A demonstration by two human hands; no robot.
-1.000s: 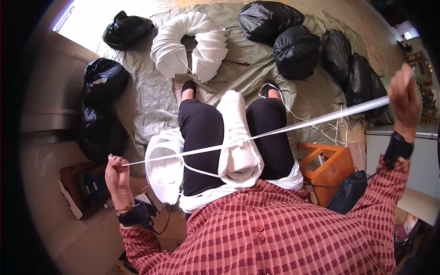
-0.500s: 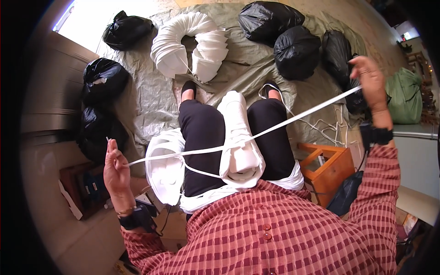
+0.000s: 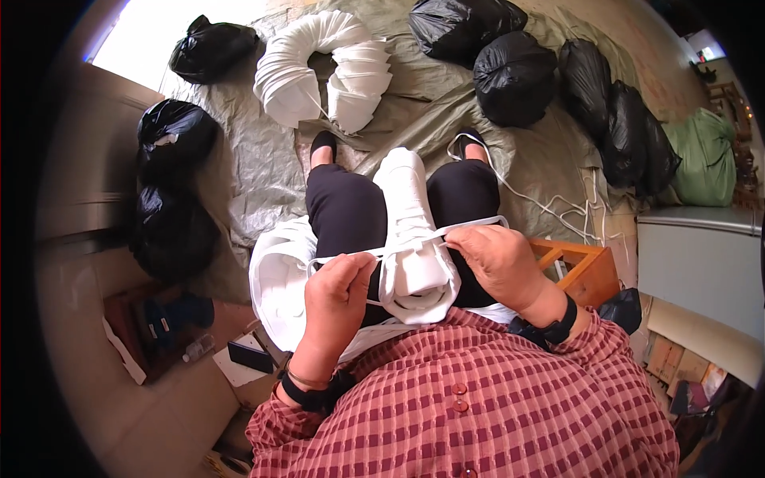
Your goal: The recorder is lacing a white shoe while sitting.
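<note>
A white shoe upper (image 3: pixel 414 275) lies lengthwise on my lap between my knees, its round opening toward me and lacing across its upper part. My left hand (image 3: pixel 343 291) is closed in a pinch on one length of white shoelace (image 3: pixel 362 255), just left of the upper. On the other side, my right hand (image 3: pixel 498 263) pinches the other length of lace, close to the lacing. A loop of lace shows above the right fingers. More nested white uppers (image 3: pixel 279 275) rest against my left thigh.
A curved stack of white uppers (image 3: pixel 283 88) sits on the grey-green sheet (image 3: pixel 430 107) ahead. Black bags (image 3: pixel 514 80) stand around its edges, with a green sack (image 3: pixel 701 159) at right. Loose white laces (image 3: pixel 586 211) lie by a wooden stool (image 3: pixel 586 267).
Both hands have come inward and down from far out at the sides to close beside the upper. The long lace stretched between them is now gathered at the lacing.
</note>
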